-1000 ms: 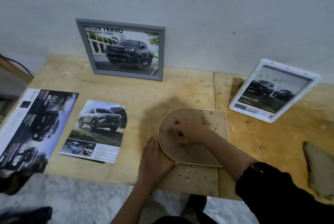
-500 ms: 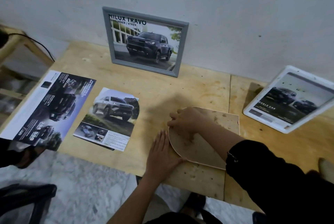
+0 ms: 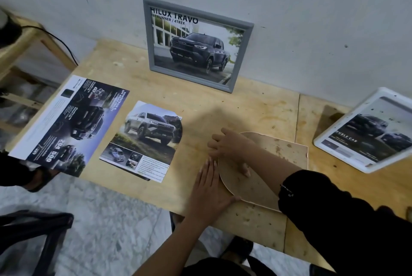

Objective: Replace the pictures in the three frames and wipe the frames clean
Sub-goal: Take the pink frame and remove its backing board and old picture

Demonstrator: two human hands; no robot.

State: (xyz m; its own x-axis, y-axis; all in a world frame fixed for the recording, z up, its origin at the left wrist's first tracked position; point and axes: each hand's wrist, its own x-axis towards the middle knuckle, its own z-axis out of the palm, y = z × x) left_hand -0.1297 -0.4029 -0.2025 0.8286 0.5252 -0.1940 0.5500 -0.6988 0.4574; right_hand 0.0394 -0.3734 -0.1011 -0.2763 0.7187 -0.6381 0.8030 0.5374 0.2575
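A brown arch-shaped frame back (image 3: 263, 177) lies face down on the wooden table (image 3: 223, 108). My right hand (image 3: 229, 145) rests on its left rounded edge, fingers curled over the rim. My left hand (image 3: 208, 188) lies flat on the table, pressed against the board's left edge. A grey frame (image 3: 196, 45) with a dark pickup picture leans on the wall. A white frame (image 3: 367, 131) with a car picture leans at the right. Two loose car pictures lie at the left: a small one (image 3: 145, 139) and a larger dark brochure (image 3: 66, 124).
A wooden stool (image 3: 24, 39) with a black cable stands at the far left by the wall. A dark chair part (image 3: 31, 231) sits on the marble floor at lower left. The table's front edge runs just below my left hand.
The view has shifted left. My right hand slid from the middle of the arched board to its left rim. My left hand stays flat beside the board.
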